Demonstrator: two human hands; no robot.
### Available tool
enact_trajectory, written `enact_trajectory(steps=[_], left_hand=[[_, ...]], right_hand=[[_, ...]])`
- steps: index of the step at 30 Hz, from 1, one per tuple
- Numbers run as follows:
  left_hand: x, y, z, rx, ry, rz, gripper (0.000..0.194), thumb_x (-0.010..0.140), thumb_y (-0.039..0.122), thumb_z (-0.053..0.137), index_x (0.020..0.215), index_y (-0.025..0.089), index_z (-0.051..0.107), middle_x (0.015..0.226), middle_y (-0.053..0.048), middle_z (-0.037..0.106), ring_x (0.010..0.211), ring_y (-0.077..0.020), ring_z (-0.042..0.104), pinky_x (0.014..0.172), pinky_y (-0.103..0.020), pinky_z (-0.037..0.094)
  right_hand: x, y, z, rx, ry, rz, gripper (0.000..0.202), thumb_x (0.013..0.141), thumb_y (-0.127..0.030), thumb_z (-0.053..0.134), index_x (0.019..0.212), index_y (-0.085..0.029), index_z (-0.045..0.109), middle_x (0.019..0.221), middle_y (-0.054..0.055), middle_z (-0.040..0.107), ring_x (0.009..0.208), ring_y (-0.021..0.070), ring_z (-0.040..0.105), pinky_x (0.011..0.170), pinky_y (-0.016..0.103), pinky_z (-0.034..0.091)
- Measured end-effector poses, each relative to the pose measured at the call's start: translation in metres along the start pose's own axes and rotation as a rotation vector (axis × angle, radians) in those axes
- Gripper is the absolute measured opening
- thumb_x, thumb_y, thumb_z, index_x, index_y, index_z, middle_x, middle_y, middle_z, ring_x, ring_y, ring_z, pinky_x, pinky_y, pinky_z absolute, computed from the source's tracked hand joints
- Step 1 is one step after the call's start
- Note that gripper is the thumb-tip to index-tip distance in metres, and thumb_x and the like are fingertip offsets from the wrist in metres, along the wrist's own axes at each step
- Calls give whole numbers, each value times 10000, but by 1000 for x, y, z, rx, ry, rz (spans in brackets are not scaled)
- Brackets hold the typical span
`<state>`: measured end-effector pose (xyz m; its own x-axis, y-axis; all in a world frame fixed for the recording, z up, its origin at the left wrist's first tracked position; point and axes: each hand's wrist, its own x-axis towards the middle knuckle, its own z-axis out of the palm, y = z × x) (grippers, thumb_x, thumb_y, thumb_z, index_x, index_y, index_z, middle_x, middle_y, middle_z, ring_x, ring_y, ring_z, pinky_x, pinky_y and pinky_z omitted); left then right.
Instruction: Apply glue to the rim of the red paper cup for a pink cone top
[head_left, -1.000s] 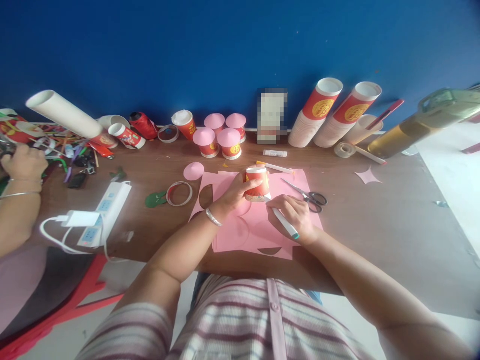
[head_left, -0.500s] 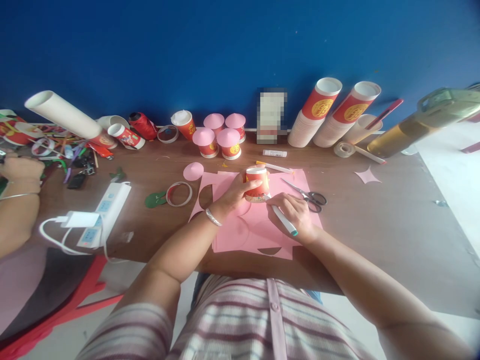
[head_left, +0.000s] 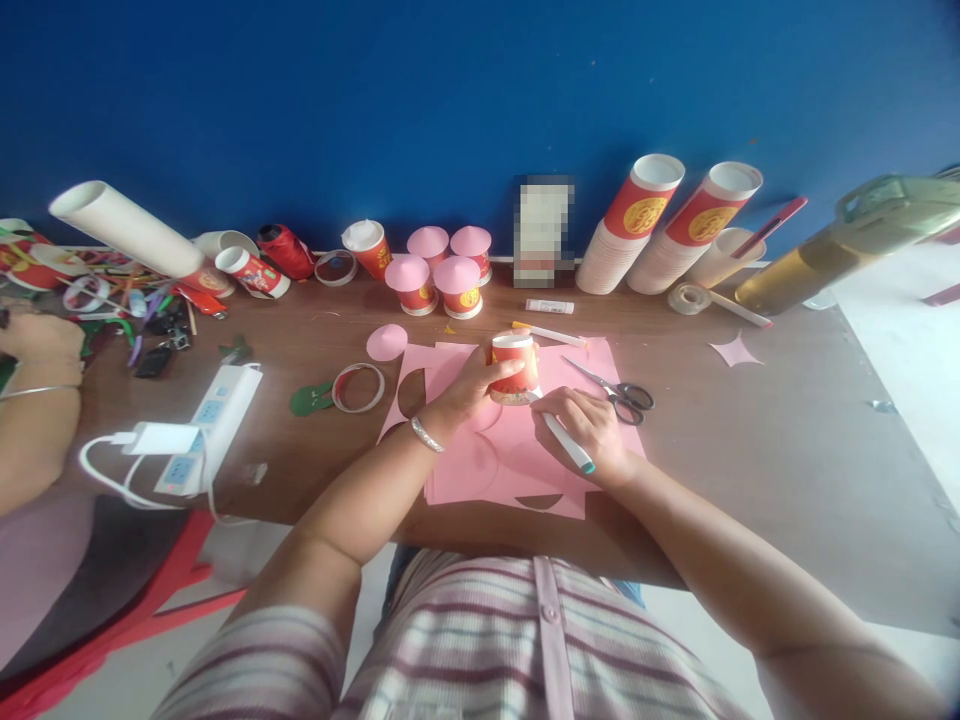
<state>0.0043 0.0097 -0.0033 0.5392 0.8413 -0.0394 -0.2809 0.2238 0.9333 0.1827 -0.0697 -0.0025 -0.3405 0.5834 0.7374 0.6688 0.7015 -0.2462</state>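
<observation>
My left hand (head_left: 471,385) is closed around a red paper cup (head_left: 511,350), its white end facing up and a patterned band near its lower edge. In my right hand (head_left: 589,425) is a white marker (head_left: 566,442) with a green end; its tip meets the lower part of the cup, or lies very close to it. Beneath both hands lie pink paper sheets (head_left: 465,480) with round cut-outs. Black-handled scissors (head_left: 622,395) rest on the sheets' right side, beyond my right hand. An orange-capped marker (head_left: 551,333) lies behind the cup.
Several red cups with pink cone tops (head_left: 459,280) stand at the back, near a loose pink cone (head_left: 387,342). Tall cup stacks (head_left: 637,215) lean right of them. A power strip (head_left: 217,420) and another person's hand (head_left: 45,335) are at the left; a bottle (head_left: 795,260) is at the right.
My hands, the cup and the marker hold almost the same place. At the far left, the other person's hand has shifted slightly.
</observation>
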Motion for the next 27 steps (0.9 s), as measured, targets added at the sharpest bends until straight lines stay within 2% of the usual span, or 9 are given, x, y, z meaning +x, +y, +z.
enact_trajectory(steps=[4, 11, 21, 27], left_hand=[[0, 0, 0, -5, 0, -15, 447, 783, 421, 740, 1153, 176, 681, 1079, -98, 703, 967, -228, 642, 845, -344, 508], [-3, 9, 4, 38, 142, 8, 502, 763, 395, 733, 1222, 201, 669, 1053, -75, 708, 999, -244, 626, 846, -353, 506], [-1, 2, 0, -37, 74, -22, 487, 772, 380, 739, 1218, 195, 672, 1046, -61, 694, 962, -206, 620, 828, -315, 482], [-1, 1, 0, -31, 63, -21, 468, 769, 390, 739, 1187, 189, 679, 1032, -64, 685, 936, -204, 612, 793, -305, 467]], right_hand=[[0, -1, 0, -3, 32, 2, 228, 859, -38, 584, 971, -234, 556, 738, -21, 645, 601, 120, 587, 568, 248, 453], [-1, -2, 0, 28, 27, -1, 236, 826, -27, 598, 950, -225, 566, 719, -26, 640, 572, 120, 561, 547, 253, 443], [0, -1, -1, -7, 19, -4, 243, 831, -9, 593, 951, -218, 565, 734, -16, 653, 583, 122, 595, 548, 251, 455], [0, 0, -2, 22, -30, 6, 244, 843, -23, 582, 988, -219, 576, 764, -10, 666, 618, 125, 620, 574, 248, 471]])
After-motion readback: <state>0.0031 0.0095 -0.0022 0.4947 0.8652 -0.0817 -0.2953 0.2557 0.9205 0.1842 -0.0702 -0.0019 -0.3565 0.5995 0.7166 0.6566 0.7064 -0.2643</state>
